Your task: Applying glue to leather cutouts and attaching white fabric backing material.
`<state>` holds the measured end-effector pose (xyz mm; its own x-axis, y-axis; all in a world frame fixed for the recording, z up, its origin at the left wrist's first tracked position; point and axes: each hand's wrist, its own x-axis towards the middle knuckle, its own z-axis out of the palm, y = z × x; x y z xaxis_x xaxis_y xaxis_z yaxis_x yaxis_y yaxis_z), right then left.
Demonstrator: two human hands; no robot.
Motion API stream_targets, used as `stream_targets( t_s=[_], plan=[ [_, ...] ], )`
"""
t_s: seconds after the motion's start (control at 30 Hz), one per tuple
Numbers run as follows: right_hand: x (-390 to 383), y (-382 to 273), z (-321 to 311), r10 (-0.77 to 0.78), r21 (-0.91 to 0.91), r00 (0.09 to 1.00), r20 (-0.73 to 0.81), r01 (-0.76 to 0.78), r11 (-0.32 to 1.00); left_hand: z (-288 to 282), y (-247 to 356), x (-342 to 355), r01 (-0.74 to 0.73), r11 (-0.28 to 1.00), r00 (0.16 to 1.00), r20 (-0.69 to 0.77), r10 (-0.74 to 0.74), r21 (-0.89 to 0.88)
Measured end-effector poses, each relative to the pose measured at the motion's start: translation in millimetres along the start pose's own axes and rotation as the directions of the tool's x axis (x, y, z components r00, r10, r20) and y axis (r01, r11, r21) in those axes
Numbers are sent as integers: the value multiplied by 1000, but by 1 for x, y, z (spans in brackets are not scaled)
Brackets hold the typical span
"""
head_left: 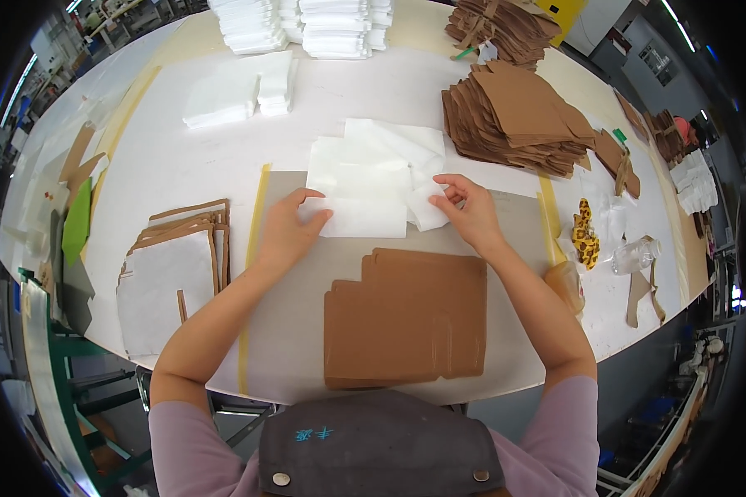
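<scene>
Over the grey mat, my left hand (290, 229) grips the left edge of a thin white sheet (360, 215), its thumb lying on top. My right hand (472, 217) pinches the right edge of the white material, where a small flap folds over. Behind them a loose, partly unfolded white sheet (389, 145) lies crumpled; where one sheet ends and another starts is hard to tell. Nearer to me rests a stack of flat brown cut pieces (406, 319), notched at the upper left.
Brown piles (522, 116) stand at the far right, white folded stacks (336, 29) at the back. Grey-faced, brown-edged pieces (170, 286) lie left of the mat (282, 331). At right are a leopard-print cloth (586, 236), a clear plastic bottle (636, 255) and scraps.
</scene>
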<state>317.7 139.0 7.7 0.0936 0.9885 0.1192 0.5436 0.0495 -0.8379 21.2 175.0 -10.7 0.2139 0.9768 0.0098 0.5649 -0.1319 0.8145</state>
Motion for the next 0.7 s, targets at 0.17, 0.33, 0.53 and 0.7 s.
stream_targets(
  t_s=[0.17, 0.33, 0.53, 0.7],
  plan=[
    [9, 8, 4, 85, -323, 996, 8, -78, 943, 12, -2, -1, -62, 973, 973, -205, 109, 223],
    [10, 21, 5, 108, -288, 994, 32, -94, 953, 8, 6, -4, -26, 926, 982, -164, 94, 376],
    [-2, 11, -5, 300, -152, 950, 86, -285, 946, -7, 18, 5, 82, 907, 997, -30, -77, 414],
    [-10, 1, -9, 432, 75, 878, 205, -455, 888, -17, 8, 13, 264, 955, 944, 166, -285, 137]
  ],
)
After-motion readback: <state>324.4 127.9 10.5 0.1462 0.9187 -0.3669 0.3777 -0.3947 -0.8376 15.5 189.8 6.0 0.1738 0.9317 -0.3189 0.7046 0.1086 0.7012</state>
